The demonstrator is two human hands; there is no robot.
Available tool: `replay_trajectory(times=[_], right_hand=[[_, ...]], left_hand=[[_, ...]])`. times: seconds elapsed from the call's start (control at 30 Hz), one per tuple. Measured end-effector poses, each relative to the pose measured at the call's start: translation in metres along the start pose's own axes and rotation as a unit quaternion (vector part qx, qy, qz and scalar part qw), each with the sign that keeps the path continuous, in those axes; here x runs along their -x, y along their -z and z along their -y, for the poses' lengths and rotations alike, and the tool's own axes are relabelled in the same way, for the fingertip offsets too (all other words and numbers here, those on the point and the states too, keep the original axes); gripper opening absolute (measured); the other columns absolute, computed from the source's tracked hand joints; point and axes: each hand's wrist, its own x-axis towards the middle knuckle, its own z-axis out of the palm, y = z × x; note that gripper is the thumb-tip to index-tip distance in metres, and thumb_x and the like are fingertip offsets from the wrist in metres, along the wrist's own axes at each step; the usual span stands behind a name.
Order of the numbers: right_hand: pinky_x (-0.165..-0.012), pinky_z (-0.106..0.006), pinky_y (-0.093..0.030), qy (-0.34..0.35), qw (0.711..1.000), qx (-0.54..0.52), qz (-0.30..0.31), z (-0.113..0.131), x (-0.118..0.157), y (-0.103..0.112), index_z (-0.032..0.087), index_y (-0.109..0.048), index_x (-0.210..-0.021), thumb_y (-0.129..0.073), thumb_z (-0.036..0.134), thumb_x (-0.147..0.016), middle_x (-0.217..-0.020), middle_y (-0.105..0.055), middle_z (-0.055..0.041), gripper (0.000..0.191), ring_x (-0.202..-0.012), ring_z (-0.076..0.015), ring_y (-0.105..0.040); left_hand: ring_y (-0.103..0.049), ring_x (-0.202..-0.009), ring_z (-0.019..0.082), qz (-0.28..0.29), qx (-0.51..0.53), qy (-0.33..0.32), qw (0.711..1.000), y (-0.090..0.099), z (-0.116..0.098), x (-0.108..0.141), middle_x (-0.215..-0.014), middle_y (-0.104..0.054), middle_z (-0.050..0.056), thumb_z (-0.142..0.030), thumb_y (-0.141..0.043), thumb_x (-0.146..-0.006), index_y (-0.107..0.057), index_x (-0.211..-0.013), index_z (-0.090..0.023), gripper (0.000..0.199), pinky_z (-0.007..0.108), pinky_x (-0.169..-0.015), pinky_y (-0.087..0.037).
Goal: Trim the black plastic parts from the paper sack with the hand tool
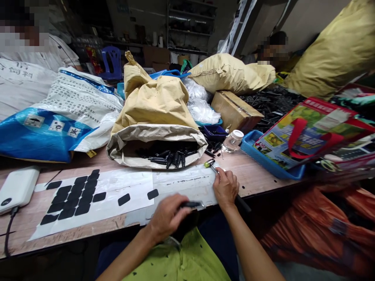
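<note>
My left hand [170, 214], at the table's front edge, is closed around a slim black pen-like piece [191, 204] with a clear, shiny tip pointing right. To its right, my right hand [225, 188] grips a small hammer [216, 168] by its shaft. The hammer's yellow-and-black head points away from me, and its dark handle end sticks out below the hand. Beyond both hands lies a tan woven sack [158, 101], its mouth facing me, with many black pen-like pieces [172, 157] inside. A white sheet [114, 201] carrying rounded black squares [72, 197] lies to the left.
A white power bank [19, 189] with a cable sits far left, before a blue-and-white bag [58, 117]. On the right are an upturned clear cup [233, 140], a blue tray [274, 160] with a colourful bag [301, 132], and a cardboard box [236, 110]. Two people are beyond.
</note>
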Motion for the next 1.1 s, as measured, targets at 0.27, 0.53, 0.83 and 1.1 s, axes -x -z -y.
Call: replay_trajectory(times=[0.27, 0.53, 0.83, 1.1], right_hand=[[-0.073, -0.033, -0.021, -0.004, 1.0, 0.001, 0.002, 0.001, 0.001, -0.001, 0.027, -0.071, -0.121, -0.061, 0.021, -0.094, -0.099, -0.061, -0.0064, 0.029, -0.09, -0.0206, -0.045], [-0.072, -0.033, -0.02, 0.001, 1.0, 0.007, -0.008, 0.001, 0.0, -0.002, 0.026, -0.071, -0.12, -0.063, 0.023, -0.094, -0.099, -0.062, -0.0064, 0.028, -0.089, -0.0206, -0.045], [-0.071, -0.033, -0.02, 0.004, 1.0, 0.011, -0.006, 0.0, 0.0, -0.002, 0.026, -0.07, -0.12, -0.062, 0.023, -0.094, -0.1, -0.061, -0.0065, 0.028, -0.091, -0.0213, -0.046], [-0.072, -0.032, -0.022, -0.01, 1.0, 0.006, 0.005, 0.002, -0.001, 0.0, 0.025, -0.07, -0.12, -0.064, 0.024, -0.093, -0.101, -0.06, -0.0065, 0.027, -0.091, -0.0205, -0.045]], left_hand=[[-0.07, -0.095, 0.026, 0.198, -0.062, 0.213, 0.955, -0.05, 0.015, 0.053, -0.097, -0.075, 0.004, -0.039, -0.06, -0.092, -0.071, -0.1, -0.027, 0.019, 0.032, -0.079, -0.048], [-0.072, -0.1, 0.033, 0.226, -0.153, 0.265, 0.925, -0.039, 0.016, 0.053, -0.103, -0.077, 0.012, -0.036, -0.063, -0.086, -0.072, -0.116, -0.024, 0.034, 0.04, -0.082, -0.051], [-0.07, -0.082, 0.029, -0.188, -0.203, 0.308, 0.91, 0.09, 0.016, -0.072, -0.087, -0.076, 0.011, -0.046, -0.057, -0.092, -0.076, -0.1, -0.02, 0.033, 0.037, -0.071, -0.05], [-0.071, -0.099, 0.039, -0.321, -0.267, 0.471, 0.777, 0.149, 0.092, -0.118, -0.1, -0.075, 0.025, -0.038, -0.08, -0.067, -0.075, -0.093, -0.011, 0.037, 0.047, -0.08, -0.056]])
